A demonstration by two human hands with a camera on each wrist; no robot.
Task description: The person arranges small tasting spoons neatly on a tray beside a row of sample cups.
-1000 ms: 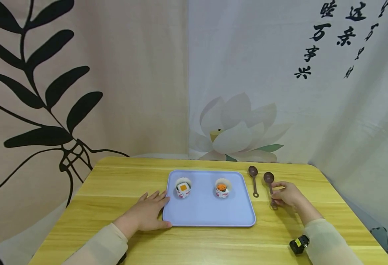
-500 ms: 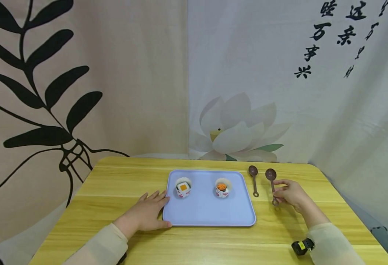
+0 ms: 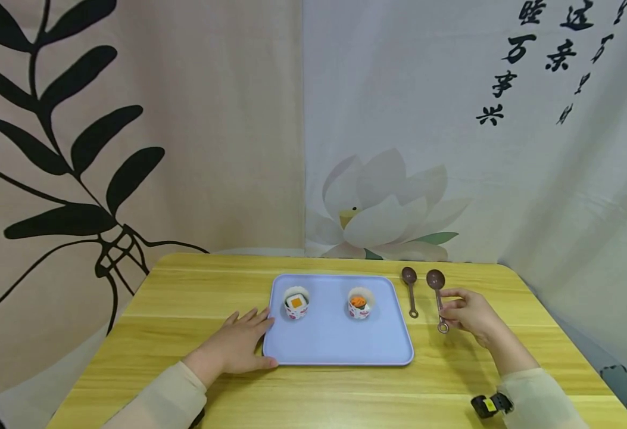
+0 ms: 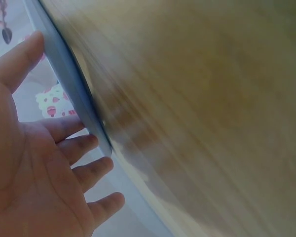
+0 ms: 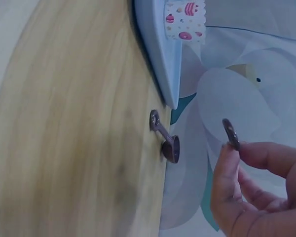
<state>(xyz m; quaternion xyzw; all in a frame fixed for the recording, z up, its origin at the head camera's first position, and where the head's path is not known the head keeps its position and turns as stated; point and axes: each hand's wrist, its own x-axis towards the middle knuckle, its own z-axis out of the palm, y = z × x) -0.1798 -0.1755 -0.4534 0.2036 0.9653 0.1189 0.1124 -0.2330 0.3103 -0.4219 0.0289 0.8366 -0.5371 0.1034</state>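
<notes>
My right hand (image 3: 468, 313) pinches a brown spoon (image 3: 435, 279) by its handle between thumb and fingertips. The spoon has a round bowl and a ring at the handle's end. In the right wrist view that ring end (image 5: 231, 133) sticks out past the fingertips, while the bowl is hidden. A matching brown spoon (image 3: 409, 275) lies on the table just to its left. My left hand (image 3: 238, 345) rests at the left edge of a pale blue tray (image 3: 334, 345), with fingers spread and extended along the rim, as the left wrist view also shows.
Two patterned paper cups stand on the tray: a left cup (image 3: 296, 313) with a white and orange piece inside, and a right cup (image 3: 359, 313) holding something orange. The wooden table (image 3: 313, 396) ends at a printed curtain (image 3: 238, 119) behind.
The right hand has lifted the spoon slightly, and its bowl has shifted a little toward the back. The left hand and tray have stayed in place.
</notes>
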